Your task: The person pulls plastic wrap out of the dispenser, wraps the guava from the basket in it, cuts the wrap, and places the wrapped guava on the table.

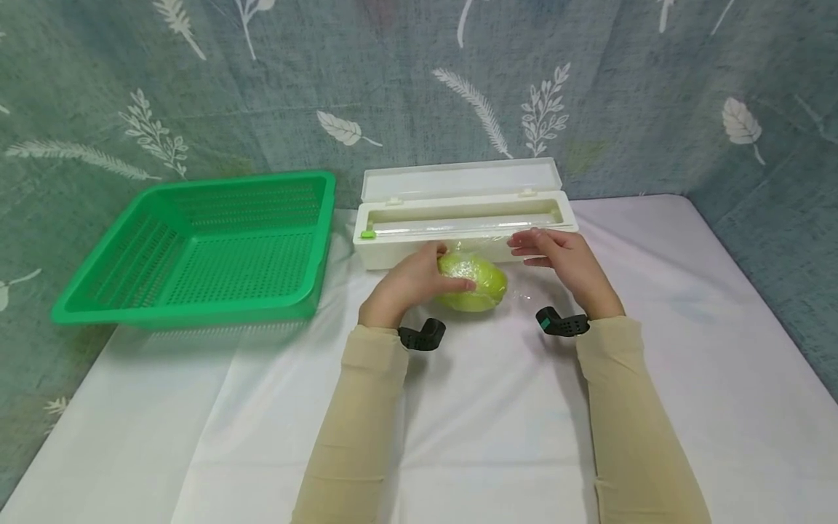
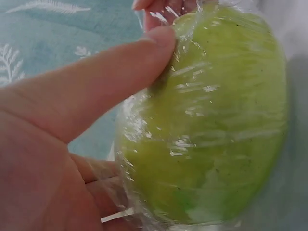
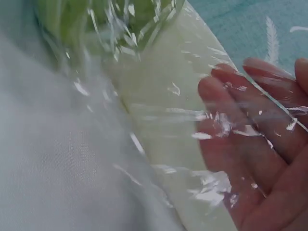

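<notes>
A yellow-green oval fruit, wrapped in shiny cling film, sits on the white cloth before the film dispenser. My left hand grips its left side, thumb across the near face and fingers behind. A loose flap of clear cling film stretches from the fruit toward my right hand. Seen through this film in the right wrist view, the fingers are nearly straight, with the thumb apart from them. The white cling film dispenser stands just behind both hands, its lid raised and a film roll inside.
A green perforated plastic basket stands at the left. White cloth covers the table, and a grey-blue leaf-patterned curtain hangs behind. On the dispenser's front left edge is a small green slider.
</notes>
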Demonstrator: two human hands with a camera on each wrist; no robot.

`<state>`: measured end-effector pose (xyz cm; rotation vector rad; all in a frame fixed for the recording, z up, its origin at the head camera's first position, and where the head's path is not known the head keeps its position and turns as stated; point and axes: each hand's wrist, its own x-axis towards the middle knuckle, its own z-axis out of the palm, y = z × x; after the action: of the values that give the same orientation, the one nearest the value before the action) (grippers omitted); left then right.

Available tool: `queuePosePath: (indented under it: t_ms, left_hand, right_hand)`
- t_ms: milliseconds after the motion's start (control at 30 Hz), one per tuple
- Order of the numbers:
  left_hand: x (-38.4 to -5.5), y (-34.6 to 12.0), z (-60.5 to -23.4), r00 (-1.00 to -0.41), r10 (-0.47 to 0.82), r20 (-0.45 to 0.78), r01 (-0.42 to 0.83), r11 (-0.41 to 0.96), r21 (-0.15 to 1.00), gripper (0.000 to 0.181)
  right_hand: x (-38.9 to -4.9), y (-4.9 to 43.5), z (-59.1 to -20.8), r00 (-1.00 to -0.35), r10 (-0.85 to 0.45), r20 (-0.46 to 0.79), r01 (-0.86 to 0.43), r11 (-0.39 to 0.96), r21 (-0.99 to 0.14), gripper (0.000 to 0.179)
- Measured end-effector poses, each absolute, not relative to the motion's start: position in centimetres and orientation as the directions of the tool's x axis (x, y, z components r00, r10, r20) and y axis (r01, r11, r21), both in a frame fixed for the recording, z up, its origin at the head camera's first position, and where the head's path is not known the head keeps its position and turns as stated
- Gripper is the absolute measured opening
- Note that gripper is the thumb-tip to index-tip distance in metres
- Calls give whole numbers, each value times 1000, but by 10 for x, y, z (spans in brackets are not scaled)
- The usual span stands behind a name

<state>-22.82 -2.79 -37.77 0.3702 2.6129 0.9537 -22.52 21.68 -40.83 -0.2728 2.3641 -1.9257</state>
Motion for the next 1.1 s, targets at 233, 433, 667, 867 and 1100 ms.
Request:
queuePosePath:
  t_ms: [233, 433, 667, 867, 1100]
  left_hand:
    - [-237, -29, -395, -871, 443, -211, 144, 642, 753, 77]
    - [-243, -30, -407, -860, 457, -226, 83, 563, 823, 88]
    - [-245, -30, -411, -868, 433, -244, 22, 524, 852, 87]
    - [-244, -29, -413, -886, 405, -227, 38, 552, 833, 83]
    - [-245, -28, -415, -886, 409, -217, 48, 548, 835, 78]
  right_hand:
    - [-218, 207, -396, -949, -314, 42, -45, 2, -999, 51]
    - [-217, 196, -391, -949, -308, 64, -32, -107, -994, 48]
    - [-222, 181, -390, -945, -321, 64, -17, -147, -989, 47]
    - [-222, 172, -392, -946, -321, 44, -20, -80, -997, 47]
    - [-218, 167, -391, -935, -356, -2, -66, 181, -981, 41]
